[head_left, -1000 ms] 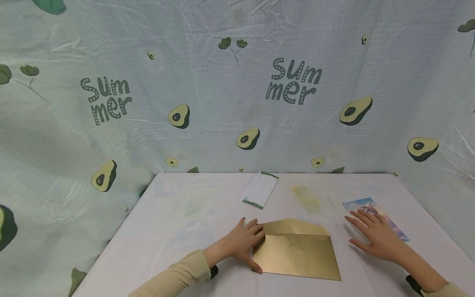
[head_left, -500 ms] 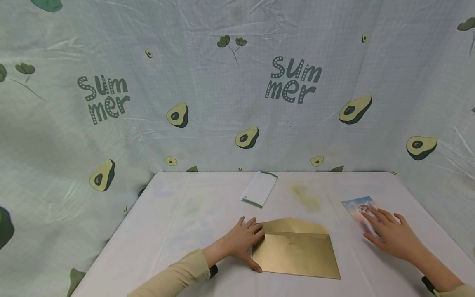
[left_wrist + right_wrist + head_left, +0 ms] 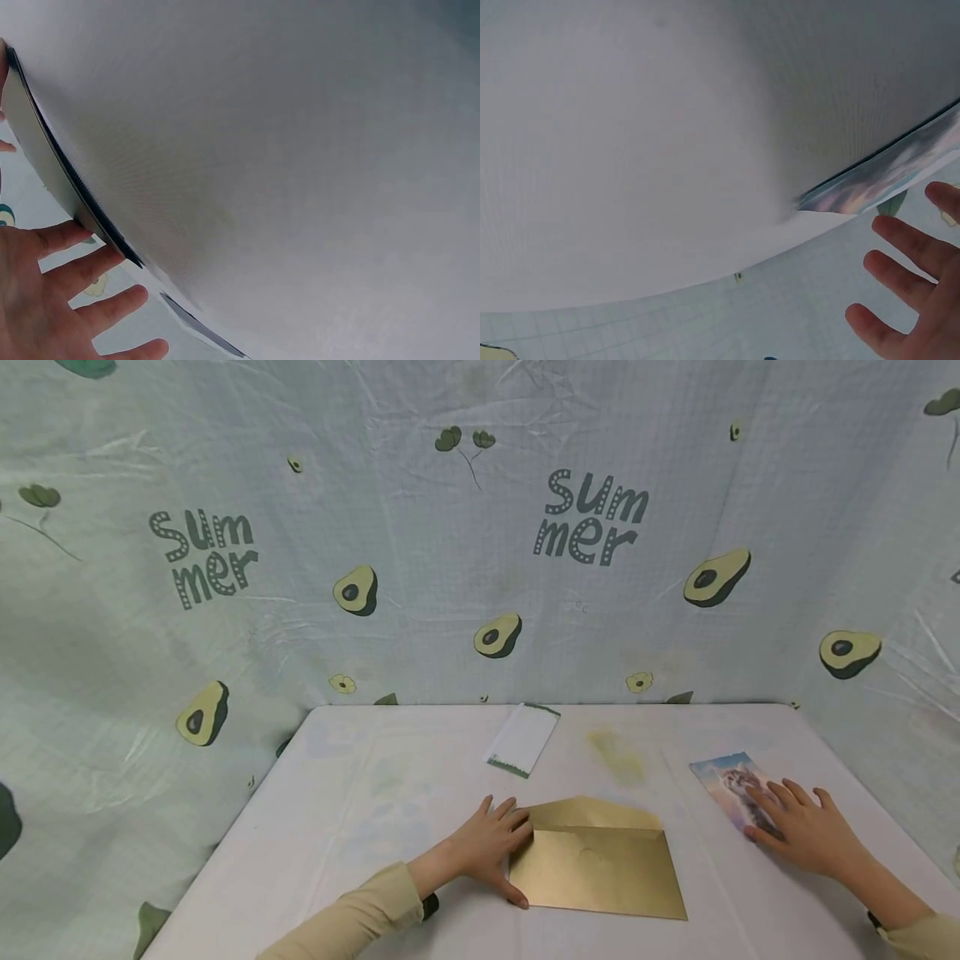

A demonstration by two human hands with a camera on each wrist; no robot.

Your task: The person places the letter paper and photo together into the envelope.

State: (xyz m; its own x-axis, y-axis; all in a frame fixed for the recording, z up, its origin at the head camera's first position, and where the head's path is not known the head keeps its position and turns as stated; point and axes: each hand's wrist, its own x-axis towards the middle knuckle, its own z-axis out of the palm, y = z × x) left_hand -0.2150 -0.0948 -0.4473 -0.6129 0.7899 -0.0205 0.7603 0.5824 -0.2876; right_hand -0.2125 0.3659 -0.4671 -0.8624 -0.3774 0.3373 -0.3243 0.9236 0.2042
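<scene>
A gold envelope (image 3: pixel 600 868) lies on the table with its flap unfolded away from the person. My left hand (image 3: pixel 491 847) rests at its left edge, fingers spread over the upper corner and thumb at the lower one; the left wrist view shows the fingertips at the envelope's edge (image 3: pixel 45 142). Over to the right, a postcard with a kitten picture (image 3: pixel 731 781) lies on a slant. My right hand (image 3: pixel 810 831) is spread over its lower right part, hiding that portion. In the right wrist view the fingers are apart, near the postcard (image 3: pixel 877 176).
A white slip of paper with green ends (image 3: pixel 522 739) lies near the back of the table (image 3: pixel 375 852). Behind and to the sides hangs a curtain (image 3: pixel 420 568) printed with avocados and lettering.
My right hand has moved right, from the gap beside the envelope over the postcard to its lower right part, uncovering more of the kitten picture. The left hand has stayed at the envelope.
</scene>
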